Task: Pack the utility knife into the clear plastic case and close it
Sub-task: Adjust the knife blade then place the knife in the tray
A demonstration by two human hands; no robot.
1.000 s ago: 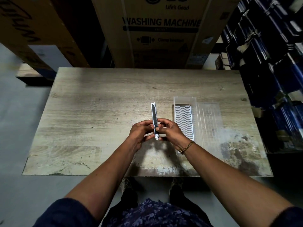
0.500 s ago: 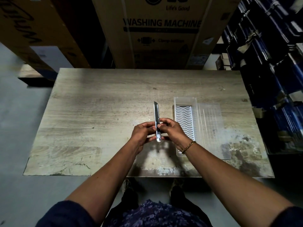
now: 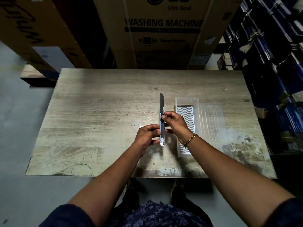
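Observation:
I hold a slim silver utility knife [image 3: 162,112] above the middle of the wooden table [image 3: 98,112], its dark blade pointing away from me and standing out of the body. My left hand [image 3: 148,134] grips the lower part of the handle. My right hand [image 3: 174,122] pinches the black slider higher up. Just right of my hands lies the clear plastic case [image 3: 186,102], open, with a white wavy insert in its tray and its flat lid [image 3: 211,118] folded out to the right.
A large washing machine carton [image 3: 164,30] stands behind the table's far edge, and another cardboard box [image 3: 32,30] at the back left. Dark blue stacked crates [image 3: 270,63] line the right side. Grey floor lies to the left.
My right hand has slid up the knife with the slider, and the blade now reaches farther out of the body. The left hand has kept its hold near the butt.

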